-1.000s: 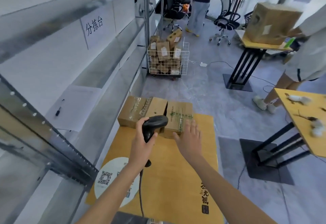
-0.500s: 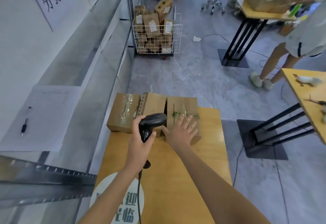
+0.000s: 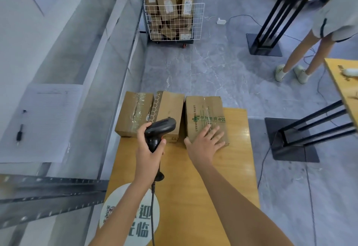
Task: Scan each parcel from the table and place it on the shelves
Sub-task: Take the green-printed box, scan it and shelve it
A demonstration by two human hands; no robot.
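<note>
Three cardboard parcels stand side by side at the far end of the wooden table (image 3: pixel 238 160). The right parcel (image 3: pixel 205 114) bears green print; my right hand (image 3: pixel 205 143) lies on its near end with fingers spread over the top and the thumb against its near left corner. My left hand (image 3: pixel 149 149) grips a black corded barcode scanner (image 3: pixel 160 129), whose head hangs over the near edge of the middle parcel (image 3: pixel 170 110). The left parcel (image 3: pixel 133 114) has clear tape along its top.
Grey metal shelves (image 3: pixel 100 67) run along the left, with a paper sheet (image 3: pixel 44 118) and a pen (image 3: pixel 19 133) on one. A wire cart (image 3: pixel 174 21) full of parcels stands ahead. A person (image 3: pixel 313 38) stands at right near two other tables.
My view has tilted down and drawn closer to the table. My right hand has slid further over the near end of the right parcel. The scanner stays in my left hand.
</note>
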